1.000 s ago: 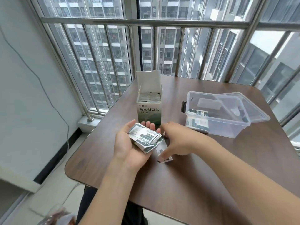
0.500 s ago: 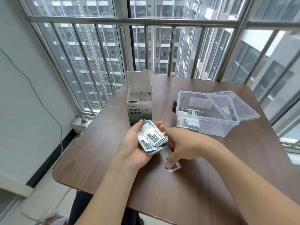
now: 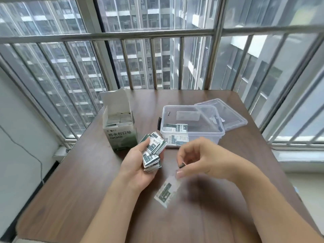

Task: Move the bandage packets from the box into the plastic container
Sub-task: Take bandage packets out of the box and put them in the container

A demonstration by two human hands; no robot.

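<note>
My left hand (image 3: 134, 166) is palm up over the table, shut on a fanned stack of green-and-white bandage packets (image 3: 153, 151). My right hand (image 3: 201, 158) is just right of it, thumb and forefinger pinched on a small dark edge that looks like a packet seen edge-on. One fingertip touches the top of a single blurred packet (image 3: 166, 192) on the wood. The open bandage box (image 3: 121, 137) stands behind my left hand with several packets (image 3: 119, 119) still upright inside. The clear plastic container (image 3: 192, 133) to its right has a few packets (image 3: 177, 128) in it.
The container's clear lid (image 3: 226, 114) leans at its far right side. The brown wooden table (image 3: 87, 190) ends close to a metal window railing (image 3: 122, 35) behind and to the right. A grey wall with a cable is on the left.
My right hand has lifted and drawn right, away from the stack. The single packet it pressed down now lies lower on the table. The view has tilted down and shifted.
</note>
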